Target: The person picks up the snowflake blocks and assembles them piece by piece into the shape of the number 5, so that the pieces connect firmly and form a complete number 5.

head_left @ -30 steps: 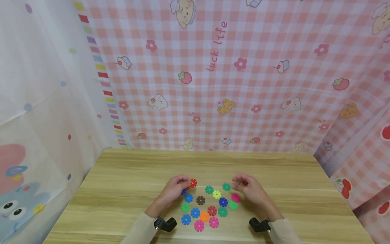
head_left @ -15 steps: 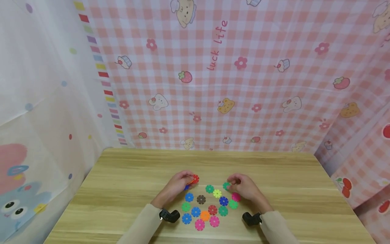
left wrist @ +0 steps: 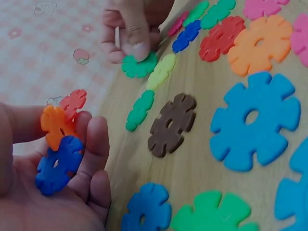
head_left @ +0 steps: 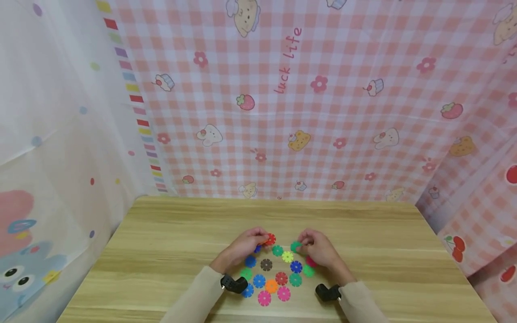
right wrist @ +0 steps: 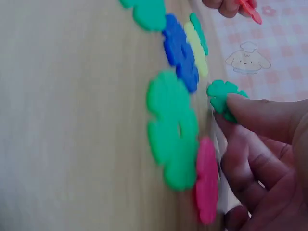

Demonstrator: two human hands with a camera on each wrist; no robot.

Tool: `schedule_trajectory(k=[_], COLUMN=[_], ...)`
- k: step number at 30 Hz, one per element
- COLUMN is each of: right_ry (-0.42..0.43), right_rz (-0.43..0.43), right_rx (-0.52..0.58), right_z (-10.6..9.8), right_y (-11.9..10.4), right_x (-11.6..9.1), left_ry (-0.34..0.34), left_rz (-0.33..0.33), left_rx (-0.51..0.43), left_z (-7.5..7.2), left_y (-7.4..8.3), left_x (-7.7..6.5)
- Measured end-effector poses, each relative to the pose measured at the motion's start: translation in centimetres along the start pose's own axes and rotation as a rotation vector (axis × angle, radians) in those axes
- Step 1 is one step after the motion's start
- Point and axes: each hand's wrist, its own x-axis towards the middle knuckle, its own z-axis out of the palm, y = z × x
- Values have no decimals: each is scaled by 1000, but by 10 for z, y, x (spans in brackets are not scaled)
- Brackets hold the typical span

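Your left hand point(head_left: 249, 242) holds three small, flower-shaped plastic discs with notches: a red one point(head_left: 271, 239), an orange one point(left wrist: 57, 126) and a dark blue one point(left wrist: 58, 166). They make a row and look pushed together at their notches. Your left fingers are bent close around them. In the head view the row is low and near the middle of the frame, with the red disc poking out to the right of your fingertips.

Your right hand point(head_left: 317, 246), farther right in the frame, pinches a green notched plastic disc point(right wrist: 224, 95) between thumb and fingers. I cannot tell if it is fully off the light-brown wooden table point(head_left: 161, 246). The red and green discs are near each other but apart.

My guess is that you are adding one more disc to the row. For that, you need to bring your hands together, turn the green disc across the red one, and line up two notches before you push. Grip close to the red end, or the row may pop apart. Keep clear of the yellow notched disc point(head_left: 287, 257), lying flat just below.
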Motion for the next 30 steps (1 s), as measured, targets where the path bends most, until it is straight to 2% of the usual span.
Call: schedule_trajectory(k=[7, 14, 18, 26, 30], right_ry=[-47, -35, -31, -9, -8], right_rz=[-67, -100, -129, -129, -142], right_rx=[169, 218, 238, 250, 249], right_z=[6, 16, 20, 18, 16], right_y=[-1, -4, -9, -17, -19], right_x=[3, 3, 3, -1, -5], left_ry=[-31, -94, -92, -87, -119], left_rz=[1, 13, 2, -5, -14], left_rx=[-24, -47, -65, -64, -116], left_z=[2, 1, 1, 3, 6], left_y=[1, 0, 1, 6, 10], left_x=[1, 1, 1, -2, -5])
